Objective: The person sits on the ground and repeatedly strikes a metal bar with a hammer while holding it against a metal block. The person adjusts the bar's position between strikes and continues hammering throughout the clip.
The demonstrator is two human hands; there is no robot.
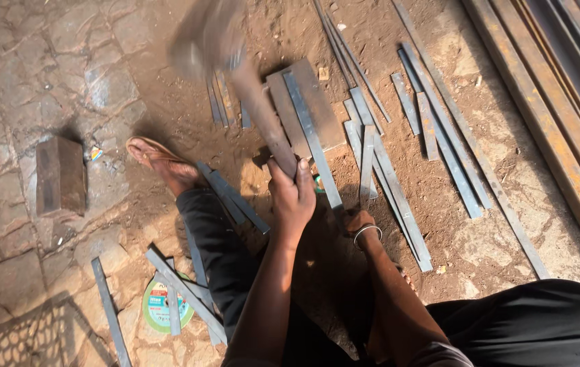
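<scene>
Fingers of the left hand [293,197] wrapped shut around a raised, blurred hammer [235,61]; the right hand [358,223] steadied a steel strip [314,139] at frame centre, grip unclear. A square blow, clear of that hand, seemed best.

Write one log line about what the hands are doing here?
left hand: grips raised hammer, blurred | right hand: low by flat steel strip on metal plate | ground: dirt, scattered strips

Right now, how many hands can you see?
2. The left hand grips the hammer handle mid-picture; the right hand, wearing a bangle, sits lower right by the metal strip.
</scene>
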